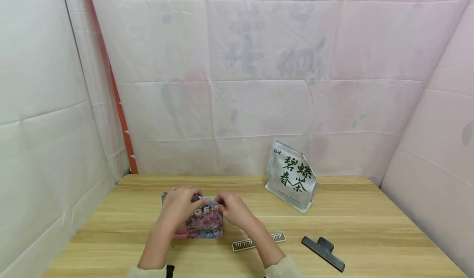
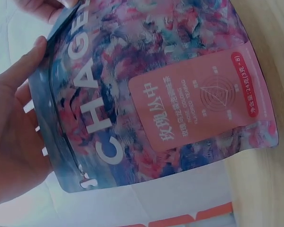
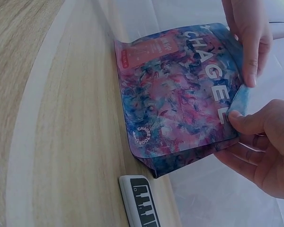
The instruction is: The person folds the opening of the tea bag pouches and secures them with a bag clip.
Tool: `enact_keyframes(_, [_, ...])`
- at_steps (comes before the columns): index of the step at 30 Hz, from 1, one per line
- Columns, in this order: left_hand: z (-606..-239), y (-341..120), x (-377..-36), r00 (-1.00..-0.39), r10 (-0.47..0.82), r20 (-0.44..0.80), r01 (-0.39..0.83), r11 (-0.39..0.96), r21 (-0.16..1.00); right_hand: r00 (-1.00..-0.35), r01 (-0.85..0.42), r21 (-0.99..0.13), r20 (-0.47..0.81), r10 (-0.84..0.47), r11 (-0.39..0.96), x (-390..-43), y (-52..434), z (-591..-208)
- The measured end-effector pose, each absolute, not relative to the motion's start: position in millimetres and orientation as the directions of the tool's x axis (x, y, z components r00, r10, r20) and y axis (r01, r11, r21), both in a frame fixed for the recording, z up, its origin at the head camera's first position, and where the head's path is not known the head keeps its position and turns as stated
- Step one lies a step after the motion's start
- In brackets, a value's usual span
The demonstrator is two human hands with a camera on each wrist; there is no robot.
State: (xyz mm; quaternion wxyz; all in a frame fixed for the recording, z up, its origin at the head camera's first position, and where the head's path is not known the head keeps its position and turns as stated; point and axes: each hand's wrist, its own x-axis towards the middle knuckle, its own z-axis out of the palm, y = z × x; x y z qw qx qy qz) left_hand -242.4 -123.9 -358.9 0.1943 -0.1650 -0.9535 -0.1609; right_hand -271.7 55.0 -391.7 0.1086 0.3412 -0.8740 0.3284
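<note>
A pink and blue tea pouch [image 1: 205, 225] with white CHAGEE lettering stands on the table between both hands. My left hand [image 1: 178, 207] grips its top edge, thumb along the front and fingers behind, as the left wrist view shows. At the other end of that edge my right hand [image 1: 234, 210] pinches the top corner, its thumb [image 3: 241, 123] on the front face and the other fingers underneath. Part of the top edge is folded over near the right thumb. In the left wrist view the pouch's pink label [image 2: 194, 99] faces the camera.
A silver tea bag [image 1: 290, 179] with green characters stands at the back right, its top corner slanted. A piano-key patterned strip [image 1: 242, 245] lies partly under my right forearm. Farther right lies a black bag clip [image 1: 323, 252]. White cloth walls enclose the wooden table [image 1: 370, 228].
</note>
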Motion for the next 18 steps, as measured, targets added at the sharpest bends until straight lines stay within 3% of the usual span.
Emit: enact_keyframes(18, [-357.4,-127.9,-243.5,-0.879,0.297,0.374,0.413,0.866,0.283,-0.762,-0.643,-0.53,0.37,-0.531,0.554,-270.9,55.4,-389.9])
